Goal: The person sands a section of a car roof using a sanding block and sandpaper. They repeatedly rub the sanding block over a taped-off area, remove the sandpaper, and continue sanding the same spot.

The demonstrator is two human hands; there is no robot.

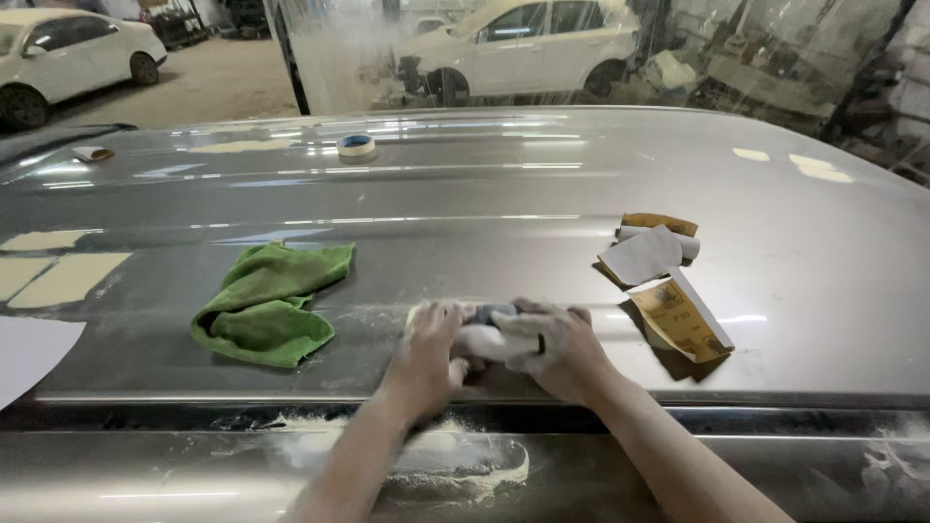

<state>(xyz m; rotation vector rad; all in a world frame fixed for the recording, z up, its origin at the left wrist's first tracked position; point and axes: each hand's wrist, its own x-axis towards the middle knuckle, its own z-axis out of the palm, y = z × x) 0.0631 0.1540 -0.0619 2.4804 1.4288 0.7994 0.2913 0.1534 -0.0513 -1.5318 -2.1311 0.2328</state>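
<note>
The car roof (542, 194) is glossy grey-brown, dusted with white powder near the hands. The crumpled cloth (266, 302) is bright green. The sanding block (489, 334) is whitish with a dark grey top. The sandpaper sheets (673, 308) are mustard yellow with pale grey faces. The tape roll (356, 146) is cream with a blue core.

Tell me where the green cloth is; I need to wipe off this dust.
In the head view the green cloth lies crumpled on the grey car roof, just left of the left hand and nearer than the masking tape roll.
</note>
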